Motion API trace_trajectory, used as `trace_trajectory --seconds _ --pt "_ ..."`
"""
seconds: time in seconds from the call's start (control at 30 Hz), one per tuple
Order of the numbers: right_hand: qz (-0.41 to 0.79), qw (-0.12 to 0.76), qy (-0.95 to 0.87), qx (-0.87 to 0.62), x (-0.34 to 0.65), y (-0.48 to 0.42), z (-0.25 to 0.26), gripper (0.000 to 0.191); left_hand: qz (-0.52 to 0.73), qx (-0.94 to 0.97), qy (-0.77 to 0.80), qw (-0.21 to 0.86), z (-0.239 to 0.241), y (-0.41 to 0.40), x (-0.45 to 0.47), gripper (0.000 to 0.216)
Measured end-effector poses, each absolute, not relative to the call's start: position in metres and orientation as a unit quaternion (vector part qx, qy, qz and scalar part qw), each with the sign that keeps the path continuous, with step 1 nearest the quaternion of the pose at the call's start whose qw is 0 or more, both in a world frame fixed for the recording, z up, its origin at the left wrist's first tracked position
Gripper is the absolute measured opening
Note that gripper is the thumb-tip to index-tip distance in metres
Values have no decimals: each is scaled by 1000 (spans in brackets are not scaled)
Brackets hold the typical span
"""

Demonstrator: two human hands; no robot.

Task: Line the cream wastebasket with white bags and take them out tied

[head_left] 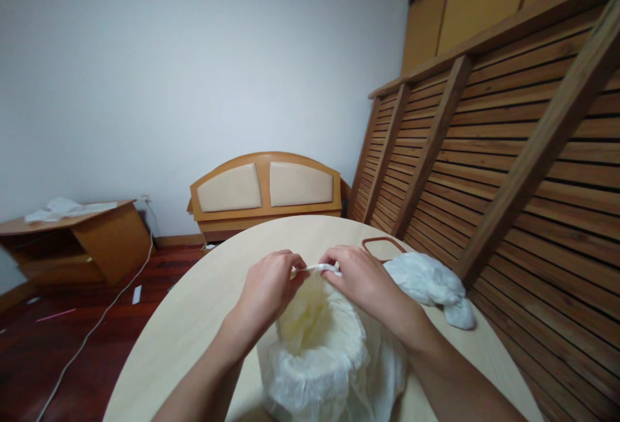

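A bucket-shaped container draped in thin white cloth [310,377] stands on the near part of a round, pale table [203,318]. The cloth is gathered around the rim and drapes down outside, and the inside looks yellowish. At the far side of the rim, my left hand [274,280] pinches the cloth edge between thumb and fingers. Close beside it, my right hand [361,273] pinches the same edge, with a short stretch of cloth taut between them. The container's own wall is hidden by the cloth.
On the table's right lie a crumpled white cloth bundle [429,283] and a reddish-brown loop [382,241]. A slatted wooden frame [484,170] leans along the right. Behind are a padded headboard [266,183] and wall; a low cabinet [111,241] and cable [97,325] are left.
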State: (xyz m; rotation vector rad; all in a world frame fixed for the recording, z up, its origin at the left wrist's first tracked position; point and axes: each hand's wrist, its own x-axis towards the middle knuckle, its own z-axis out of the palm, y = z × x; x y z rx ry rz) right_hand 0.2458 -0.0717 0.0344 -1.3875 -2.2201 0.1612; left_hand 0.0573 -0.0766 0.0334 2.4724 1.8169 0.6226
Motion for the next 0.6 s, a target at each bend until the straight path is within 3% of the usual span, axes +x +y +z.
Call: trace_trajectory --seconds 0.37,0.5,0.6 --pt "63 277 -823 -491 240 -71 33 26 219 796 564 18 32 -75 59 12" --pt "49 284 -809 -512 242 -72 31 42 202 771 603 13 31 -74 58 13" --pt "59 266 -789 -551 245 -71 28 30 190 760 622 10 33 -73 55 14"
